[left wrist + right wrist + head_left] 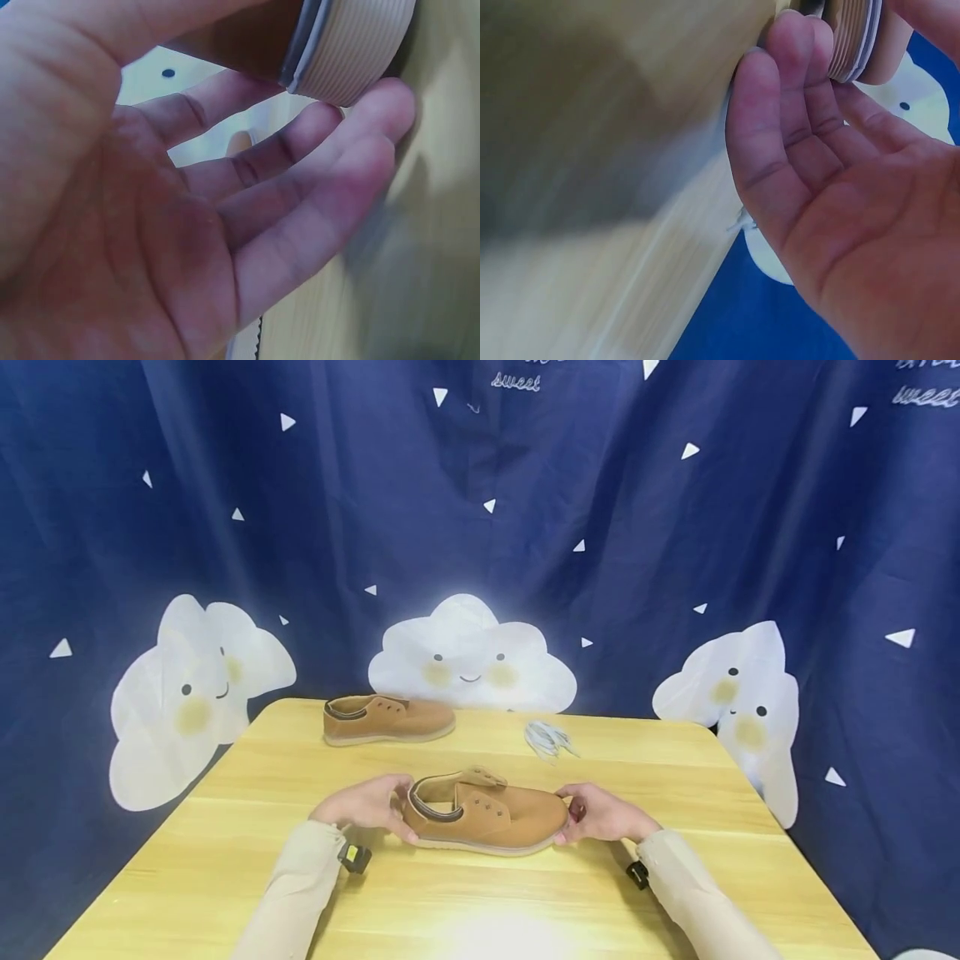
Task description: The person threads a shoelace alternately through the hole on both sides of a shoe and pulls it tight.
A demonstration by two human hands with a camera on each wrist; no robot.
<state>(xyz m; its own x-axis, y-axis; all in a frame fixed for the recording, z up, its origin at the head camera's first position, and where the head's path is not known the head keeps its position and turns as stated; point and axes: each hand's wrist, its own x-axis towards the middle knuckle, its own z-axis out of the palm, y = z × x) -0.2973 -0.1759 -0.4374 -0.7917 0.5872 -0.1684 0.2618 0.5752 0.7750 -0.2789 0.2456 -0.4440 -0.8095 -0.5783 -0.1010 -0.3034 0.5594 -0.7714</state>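
Note:
A tan lace-up shoe (528, 817) lies sideways between the two hands, its eyelets bare and its toe pointing right. At the heel, the left hand (367, 806) holds it with thumb and fingers. The right hand (606, 815) grips the toe end from the other side. In the left wrist view, the fingers reach under the ribbed pale sole (356, 52). Fingertips of the right hand (870, 217) curl beneath the sole edge (853, 37) in the right wrist view. Whether the sole rests on the table cannot be told.
A matching tan shoe (408, 721) stands at the back left of the wooden table (225, 860). A small bundle of whitish laces (546, 739) lies at the back, right of the middle. Behind the table hangs a dark blue curtain (420, 510) with cloud prints.

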